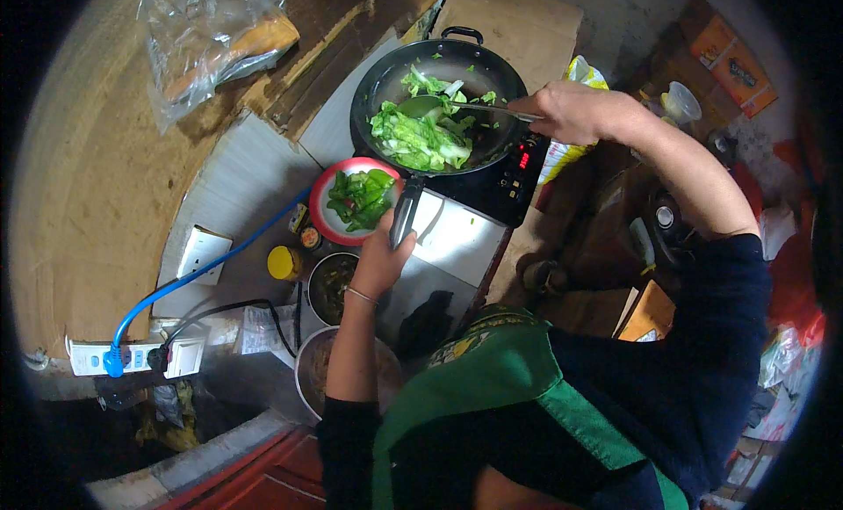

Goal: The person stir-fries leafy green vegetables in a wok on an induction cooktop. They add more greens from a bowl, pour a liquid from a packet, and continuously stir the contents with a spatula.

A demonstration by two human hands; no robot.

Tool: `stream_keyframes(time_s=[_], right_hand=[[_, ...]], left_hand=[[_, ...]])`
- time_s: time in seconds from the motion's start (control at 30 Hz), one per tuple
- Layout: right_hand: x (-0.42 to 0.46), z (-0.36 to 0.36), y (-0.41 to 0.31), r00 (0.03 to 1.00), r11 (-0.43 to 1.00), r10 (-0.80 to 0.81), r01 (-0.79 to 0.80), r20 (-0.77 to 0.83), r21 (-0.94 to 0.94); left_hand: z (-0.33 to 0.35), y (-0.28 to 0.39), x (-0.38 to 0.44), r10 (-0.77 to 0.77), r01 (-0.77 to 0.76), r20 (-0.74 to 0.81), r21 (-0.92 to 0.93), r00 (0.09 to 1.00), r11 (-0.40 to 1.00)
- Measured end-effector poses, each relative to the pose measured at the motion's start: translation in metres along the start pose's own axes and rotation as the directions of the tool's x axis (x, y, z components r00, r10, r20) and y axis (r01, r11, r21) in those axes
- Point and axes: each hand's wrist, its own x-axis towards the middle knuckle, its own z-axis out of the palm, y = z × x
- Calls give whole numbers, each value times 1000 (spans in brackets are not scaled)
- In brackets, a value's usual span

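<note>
My left hand grips the black handle of a dark wok, which sits on an induction cooktop. Chopped leafy greens lie mostly in the near left part of the wok, and small bits cling to its walls. In my right hand is a metal spatula, held by its handle. Its head rests among the leaves, lit green and partly hidden. Beside the wok handle, a red-rimmed bowl holds cut green peppers.
A yellow-lidded jar, a pot of dark food and a larger bowl stand left of my forearm. A blue power cable runs to a power strip. A yellow-and-white bag lies right of the cooktop.
</note>
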Motion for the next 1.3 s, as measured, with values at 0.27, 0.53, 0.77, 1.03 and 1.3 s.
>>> stream_keyframes(time_s=[0.27,0.53,0.77,1.03,1.3], right_hand=[[6,34,-13,989,978,-52,79,142,-195],[39,47,18,983,945,118,-155,-143,-287],[23,69,14,998,970,51,-60,-42,-236],[-4,39,81,934,969,246,-246,-257,33],[72,87,89,961,958,219,-179,-169,224]], left_hand=[[5,-12,0,-21,21,-21,21,1000,1000],[1,4,-2,-69,69,0,11,998,998],[4,-10,0,-31,31,-28,-7,999,999],[5,-9,-2,-22,22,-28,-18,999,1000],[-1,-3,1,-100,101,43,-3,994,995]])
